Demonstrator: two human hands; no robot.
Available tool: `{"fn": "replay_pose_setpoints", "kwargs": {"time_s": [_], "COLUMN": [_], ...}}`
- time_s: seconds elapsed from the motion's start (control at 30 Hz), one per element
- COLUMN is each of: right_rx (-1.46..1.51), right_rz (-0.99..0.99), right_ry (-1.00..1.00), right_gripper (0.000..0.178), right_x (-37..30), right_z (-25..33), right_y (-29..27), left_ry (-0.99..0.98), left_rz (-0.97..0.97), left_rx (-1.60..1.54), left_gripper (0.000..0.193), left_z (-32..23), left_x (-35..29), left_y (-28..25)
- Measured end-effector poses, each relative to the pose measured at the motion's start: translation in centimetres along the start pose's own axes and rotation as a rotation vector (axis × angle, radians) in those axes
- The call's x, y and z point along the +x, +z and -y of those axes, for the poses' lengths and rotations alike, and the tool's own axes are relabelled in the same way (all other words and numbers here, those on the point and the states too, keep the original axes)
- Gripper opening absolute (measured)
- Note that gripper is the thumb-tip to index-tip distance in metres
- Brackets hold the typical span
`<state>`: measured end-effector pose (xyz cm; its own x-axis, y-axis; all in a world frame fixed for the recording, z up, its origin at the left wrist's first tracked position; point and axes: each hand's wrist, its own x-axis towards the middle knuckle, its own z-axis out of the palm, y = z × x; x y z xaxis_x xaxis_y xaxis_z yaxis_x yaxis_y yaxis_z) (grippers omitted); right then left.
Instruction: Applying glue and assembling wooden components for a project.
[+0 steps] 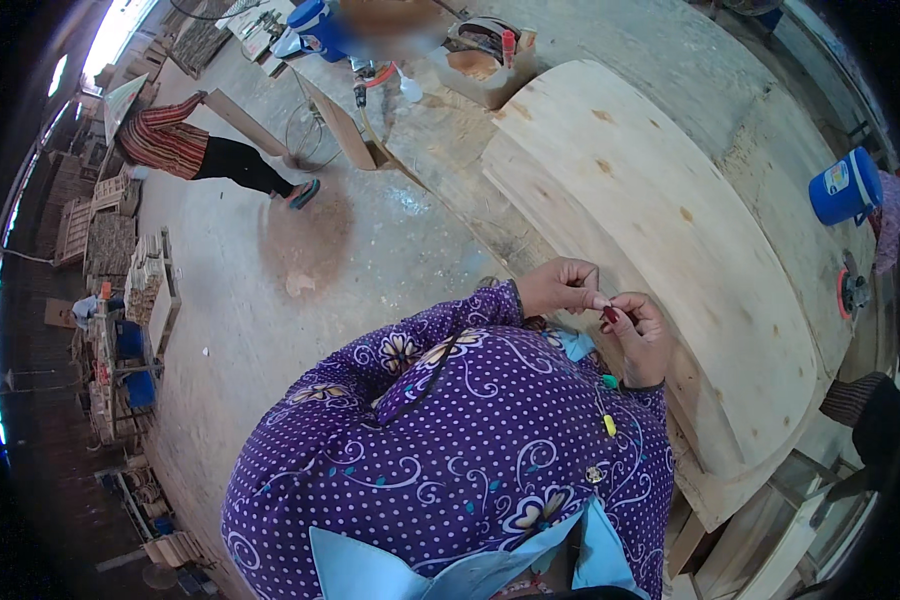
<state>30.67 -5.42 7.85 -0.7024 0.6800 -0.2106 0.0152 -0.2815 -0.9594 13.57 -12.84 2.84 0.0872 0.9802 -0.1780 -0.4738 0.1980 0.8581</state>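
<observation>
My left hand (562,286) and my right hand (644,336) meet fingertip to fingertip in front of my chest. Both are closed in a pinch. A small dark red piece (610,314) shows at the right fingertips; its kind is too small to make out. Just beyond the hands lies a stack of large pale wooden sheets (660,190) with curved outer edges and brown knots. The hands are above the stack's near edge, and I cannot tell whether they touch it.
A blue lidded jug (845,187) and a red-rimmed power tool (850,291) stand at the right. An open box of tools (485,75) sits beyond the sheets. At the left, another person (175,140) in a striped top holds a board (245,122). Wooden pieces (145,280) are stacked farther left.
</observation>
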Motion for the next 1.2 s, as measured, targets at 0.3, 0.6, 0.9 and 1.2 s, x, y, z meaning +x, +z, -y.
{"fn": "replay_pose_setpoints", "kwargs": {"time_s": [0.3, 0.6, 0.9, 1.2], "right_rx": [0.182, 0.342, 0.357, 0.371], "right_rz": [-0.040, -0.056, -0.071, 0.035], "right_ry": [0.159, 0.220, 0.228, 0.182], "right_gripper": [0.021, 0.021, 0.019, 0.017], "right_x": [0.0, -2.0, -2.0, -2.2], "right_z": [-0.1, 1.1, 4.7, 5.6], "right_y": [2.1, 0.0, 3.1, 3.9], "left_ry": [0.189, 0.282, 0.345, 0.427], "left_rz": [0.036, 0.027, 0.076, 0.079], "left_rx": [0.235, 0.300, 0.412, 0.464], "left_gripper": [0.028, 0.029, 0.025, 0.033], "left_z": [-3.1, -3.7, -6.8, -7.9], "left_x": [-0.7, 0.1, -0.7, -0.8], "left_y": [-2.3, 0.9, 0.4, 0.3]}}
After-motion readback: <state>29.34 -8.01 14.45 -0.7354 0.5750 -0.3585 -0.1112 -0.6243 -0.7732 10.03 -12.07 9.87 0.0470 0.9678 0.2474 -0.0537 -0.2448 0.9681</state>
